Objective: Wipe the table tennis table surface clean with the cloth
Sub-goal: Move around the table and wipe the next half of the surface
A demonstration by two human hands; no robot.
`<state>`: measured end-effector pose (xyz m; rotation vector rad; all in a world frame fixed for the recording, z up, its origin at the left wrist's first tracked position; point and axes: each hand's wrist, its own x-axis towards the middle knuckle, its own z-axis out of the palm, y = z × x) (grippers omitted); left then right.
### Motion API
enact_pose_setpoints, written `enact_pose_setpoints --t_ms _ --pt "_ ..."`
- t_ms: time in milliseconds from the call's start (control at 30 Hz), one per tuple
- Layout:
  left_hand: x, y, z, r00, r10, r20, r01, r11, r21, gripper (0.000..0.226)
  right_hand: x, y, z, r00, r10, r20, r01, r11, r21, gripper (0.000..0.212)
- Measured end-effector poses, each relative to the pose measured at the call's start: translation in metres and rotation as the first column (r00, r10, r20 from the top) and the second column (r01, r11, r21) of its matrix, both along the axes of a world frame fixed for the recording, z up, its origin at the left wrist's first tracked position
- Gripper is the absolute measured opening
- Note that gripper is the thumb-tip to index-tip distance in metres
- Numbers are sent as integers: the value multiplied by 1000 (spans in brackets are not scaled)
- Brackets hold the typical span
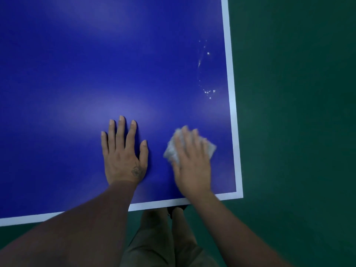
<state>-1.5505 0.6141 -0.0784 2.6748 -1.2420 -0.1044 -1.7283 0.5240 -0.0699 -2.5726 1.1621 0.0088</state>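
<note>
The blue table tennis table [96,64] fills most of the view, with a white border line along its near and right edges. My left hand [123,153] lies flat on the surface, fingers spread, holding nothing. My right hand [192,160] presses flat on a crumpled white cloth [211,148] near the table's right front corner; the hand looks blurred. White droplets and a thin smear [207,74] mark the surface farther out, close to the right edge.
Green floor [298,112] lies to the right of the table and under its near edge. My legs in khaki trousers [159,239] stand right against the near edge, below the corner [238,195].
</note>
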Motion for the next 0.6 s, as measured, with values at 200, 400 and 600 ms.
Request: enact_pose_setpoints --t_ms 200,400,600 --pt "0 -1 4 1000 4 -27 -3 999 48 64 -1 -65 -6 980 196 37 -194 980 -46 63" --pt "4 -2 8 994 20 -107 -18 1000 23 67 6 -90 4 850 -526 -9 526 850 -13 63" --pt "33 -71 15 979 20 -203 -56 983 -176 62 26 -5 7 992 128 -6 -128 991 27 69"
